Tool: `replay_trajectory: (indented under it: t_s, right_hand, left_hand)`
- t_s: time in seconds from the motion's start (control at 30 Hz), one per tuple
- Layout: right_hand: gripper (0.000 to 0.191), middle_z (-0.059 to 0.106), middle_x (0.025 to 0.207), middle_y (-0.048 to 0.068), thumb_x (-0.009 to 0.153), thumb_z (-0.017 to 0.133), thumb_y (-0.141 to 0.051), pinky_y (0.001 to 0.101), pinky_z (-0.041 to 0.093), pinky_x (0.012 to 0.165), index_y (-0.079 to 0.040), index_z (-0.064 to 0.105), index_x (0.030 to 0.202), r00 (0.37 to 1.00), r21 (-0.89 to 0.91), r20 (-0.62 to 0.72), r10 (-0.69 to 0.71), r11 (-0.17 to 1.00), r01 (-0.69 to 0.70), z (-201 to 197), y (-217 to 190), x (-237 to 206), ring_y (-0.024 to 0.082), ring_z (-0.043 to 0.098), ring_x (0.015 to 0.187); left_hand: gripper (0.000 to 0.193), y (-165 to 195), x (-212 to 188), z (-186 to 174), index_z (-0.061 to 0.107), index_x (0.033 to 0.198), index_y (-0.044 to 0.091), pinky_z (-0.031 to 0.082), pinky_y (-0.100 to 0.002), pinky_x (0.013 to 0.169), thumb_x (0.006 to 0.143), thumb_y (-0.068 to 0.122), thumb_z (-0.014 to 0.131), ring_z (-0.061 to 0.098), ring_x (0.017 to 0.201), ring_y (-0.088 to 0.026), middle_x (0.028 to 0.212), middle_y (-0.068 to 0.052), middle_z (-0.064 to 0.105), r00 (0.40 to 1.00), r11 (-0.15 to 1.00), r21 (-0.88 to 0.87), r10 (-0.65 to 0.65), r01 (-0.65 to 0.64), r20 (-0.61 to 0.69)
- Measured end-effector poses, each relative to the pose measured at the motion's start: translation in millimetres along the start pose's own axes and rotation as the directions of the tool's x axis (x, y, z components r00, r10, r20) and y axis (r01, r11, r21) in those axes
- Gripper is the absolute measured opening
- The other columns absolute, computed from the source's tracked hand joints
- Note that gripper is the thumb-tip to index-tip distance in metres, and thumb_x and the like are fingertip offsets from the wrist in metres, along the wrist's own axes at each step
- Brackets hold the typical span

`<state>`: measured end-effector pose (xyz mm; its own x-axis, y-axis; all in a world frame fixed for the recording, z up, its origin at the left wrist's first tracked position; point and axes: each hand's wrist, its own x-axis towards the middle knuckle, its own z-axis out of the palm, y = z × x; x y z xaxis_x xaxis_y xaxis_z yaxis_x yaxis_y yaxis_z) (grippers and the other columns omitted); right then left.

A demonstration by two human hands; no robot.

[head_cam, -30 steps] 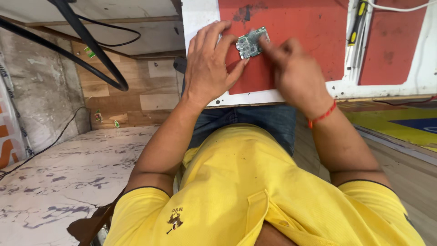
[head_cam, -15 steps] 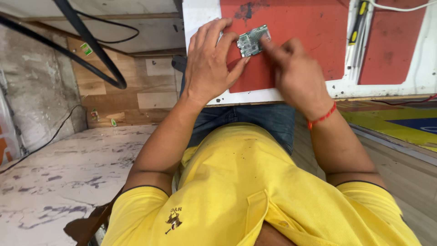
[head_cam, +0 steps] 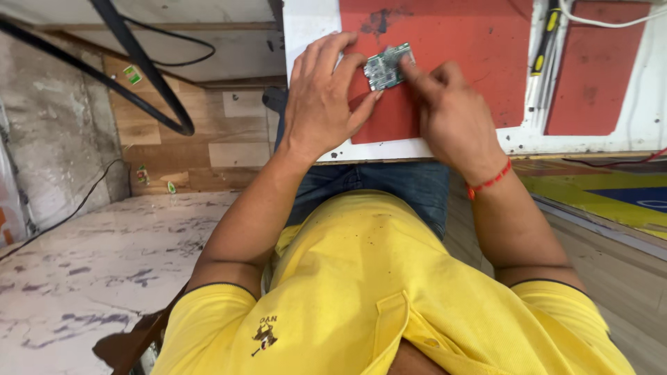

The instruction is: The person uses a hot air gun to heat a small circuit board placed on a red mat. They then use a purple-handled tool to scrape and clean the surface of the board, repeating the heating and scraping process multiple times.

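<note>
We hold a small green circuit board between both hands over the red mat, near the mat's front left part. Our left hand is curled around the board's left side, fingers bent over its top edge and the thumb tip close under its lower edge, so it grips the board. Our right hand comes in from the right, its index finger pressed on the board's right corner with the other fingers folded; it pinches or steadies that side, though we cannot see the thumb.

The mat lies on a white tray whose front edge sits just above our knees. A second red mat fills the tray's right part, and between the two mats lies a screwdriver with a black and yellow handle. A white cable crosses the tray's far right corner. A red thread circles our right wrist.
</note>
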<state>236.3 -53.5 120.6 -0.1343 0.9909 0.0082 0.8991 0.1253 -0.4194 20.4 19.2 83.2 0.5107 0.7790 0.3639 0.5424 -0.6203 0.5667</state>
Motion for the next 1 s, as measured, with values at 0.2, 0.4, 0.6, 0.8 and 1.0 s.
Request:
replay_trajectory:
  t_s: [0.2, 0.4, 0.6, 0.8, 1.0]
  right_hand:
    - [0.056, 0.063, 0.107, 0.018, 0.095, 0.058, 0.0, 0.0505, 0.055, 0.067, -0.018, 0.061, 0.148, 0.999, -0.004, 0.015, -0.039, 0.999, 0.039, 0.9, -6.6, 4.9, 0.041, 0.067, 0.079]
    - [0.058, 0.063, 0.109, 0.018, 0.094, 0.057, 0.001, 0.0502, 0.055, 0.067, -0.017, 0.062, 0.149, 0.998, -0.05, -0.021, -0.063, 0.997, 0.062, 5.0, 0.9, 7.4, 0.041, 0.066, 0.076]
    - [0.06, 0.063, 0.11, 0.019, 0.093, 0.055, 0.002, 0.0497, 0.056, 0.067, -0.017, 0.061, 0.15, 0.998, -0.066, -0.028, -0.062, 0.996, 0.06, 5.5, 1.2, 7.7, 0.04, 0.066, 0.073]
    - [0.056, 0.062, 0.107, 0.017, 0.097, 0.059, -0.001, 0.048, 0.056, 0.066, -0.017, 0.061, 0.15, 0.996, -0.045, -0.063, -0.059, 0.997, 0.057, 0.9, -0.5, 6.9, 0.038, 0.067, 0.075]
    - [0.053, 0.063, 0.108, 0.015, 0.099, 0.061, -0.001, 0.0479, 0.054, 0.063, -0.018, 0.062, 0.149, 0.999, -0.069, -0.048, -0.007, 0.998, 0.003, -2.8, 1.2, 3.0, 0.037, 0.066, 0.075]
  left_hand:
    - [0.045, 1.9, 0.6, -1.4, 0.067, 0.119, 0.004, 0.04, -0.05, 0.111, 0.086, 0.027, 0.085, 0.049, 0.135, -0.036, 0.141, -0.014, 0.053, 1.0, 1.0, -0.008, -0.018, 0.018, -0.001]
    - [0.05, 0.7, 0.2, -1.8, 0.063, 0.124, 0.004, 0.04, -0.049, 0.112, 0.086, 0.026, 0.086, 0.049, 0.135, -0.036, 0.141, -0.014, 0.053, 1.0, 1.0, -0.009, -0.026, 0.026, 0.0]
    - [0.058, 2.1, 0.2, -3.4, 0.06, 0.132, 0.002, 0.04, -0.049, 0.111, 0.086, 0.027, 0.087, 0.049, 0.136, -0.036, 0.141, -0.013, 0.054, 0.999, 0.999, -0.032, -0.036, 0.036, -0.006]
    - [0.049, 4.0, 1.8, -4.6, 0.066, 0.123, 0.003, 0.04, -0.05, 0.111, 0.085, 0.027, 0.086, 0.049, 0.135, -0.036, 0.14, -0.014, 0.054, 1.0, 1.0, -0.011, -0.011, 0.011, 0.0]
    - [0.048, 2.1, 0.6, -4.1, 0.067, 0.122, 0.003, 0.039, -0.05, 0.111, 0.087, 0.028, 0.087, 0.048, 0.136, -0.036, 0.14, -0.014, 0.054, 1.0, 0.999, -0.029, -0.013, 0.013, 0.024]
